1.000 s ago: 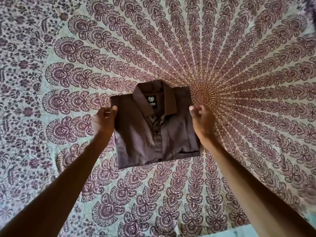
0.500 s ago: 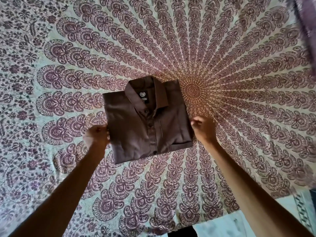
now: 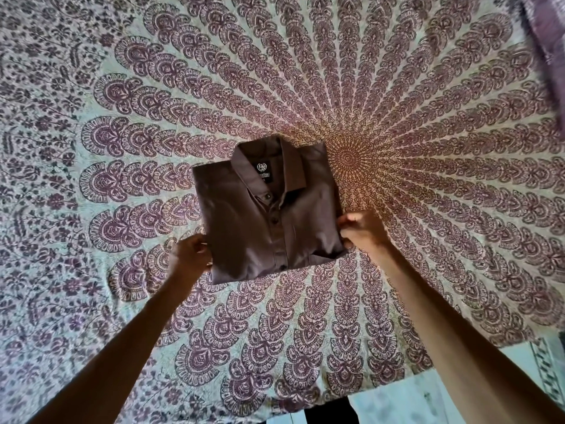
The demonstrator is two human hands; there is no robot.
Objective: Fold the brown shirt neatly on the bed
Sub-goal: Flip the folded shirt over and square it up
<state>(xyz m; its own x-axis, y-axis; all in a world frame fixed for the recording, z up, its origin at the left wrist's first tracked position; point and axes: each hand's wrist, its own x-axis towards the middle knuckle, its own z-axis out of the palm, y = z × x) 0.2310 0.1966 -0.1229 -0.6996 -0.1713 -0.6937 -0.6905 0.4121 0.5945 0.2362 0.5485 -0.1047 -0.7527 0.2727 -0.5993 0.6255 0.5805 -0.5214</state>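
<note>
The brown shirt lies folded into a compact rectangle on the bed, collar and black label up, button placket facing me. My left hand pinches the shirt's lower left edge with curled fingers. At the lower right edge, my right hand grips the fabric near the pocket. Both forearms reach in from the bottom of the view.
A purple and cream mandala bedsheet covers the whole bed. The bed's near edge runs along the bottom right, with pale floor below it. A purple cloth hangs at the top right corner.
Both hands slid down the shirt's sides from near the shoulders to its lower corners. The view also shifted, so the shirt sits a little higher and the bed edge shows more.
</note>
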